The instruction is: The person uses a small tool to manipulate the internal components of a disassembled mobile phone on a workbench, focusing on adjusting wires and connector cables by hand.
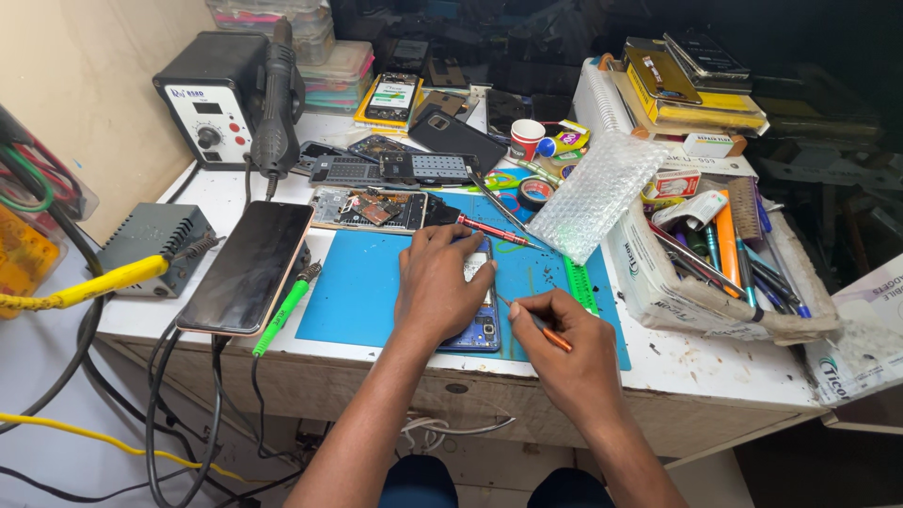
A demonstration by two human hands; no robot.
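Right hand (pixel 564 343): fingers closed around an orange-handled screwdriver (pixel 546 331), whose thin metal tip slants up and to the left toward the edge of the opened phone (pixel 478 315). Left hand (pixel 437 282): palm down, fingers spread and pressed flat on the phone, pinning it to the mat rather than gripping it.

The opened phone lies face down on the blue work mat (pixel 362 292), near the mat's front edge. Its long axis runs away from the person, tilted only slightly; the blue end with exposed parts points toward the person, the far end is hidden beneath the left hand.

On the mat beyond the hands lies a red screwdriver (pixel 494 230), slanted, beside a sheet of bubble wrap (pixel 597 193). A second stripped phone frame (pixel 367 209) lies at the mat's far edge. Left of the mat, a dark phone (pixel 249 268) rests propped at a tilt next to a green-handled tool (pixel 282 315).

The surface is a worn white bench (pixel 715 362), crowded. A hot-air station (pixel 212 99) stands at the far left against a beige wall (pixel 94 85); an open box of tools (pixel 715 273) sits at the right.
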